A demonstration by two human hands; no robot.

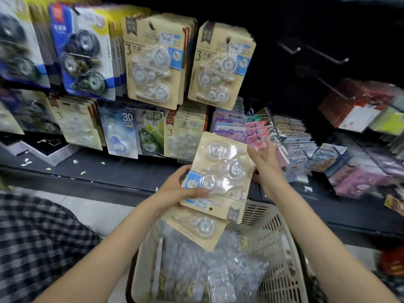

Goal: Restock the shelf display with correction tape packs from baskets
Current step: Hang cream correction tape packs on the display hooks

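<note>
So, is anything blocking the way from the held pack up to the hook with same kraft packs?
Nothing visible. The held pack has open space up to the kraft packs on the shelf.

Motion blur is smearing the hanging packs [19,47] left of the kraft correction tape packs [153,62]; the basket [282,248] is running off the bottom edge.

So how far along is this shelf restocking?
Partway. Matching kraft packs already hang on the upper hooks. The left hand holds a correction tape pack upside down, the right hand steadying its edge, a second pack beneath. The basket holds more, and hooks stand bare.
</note>
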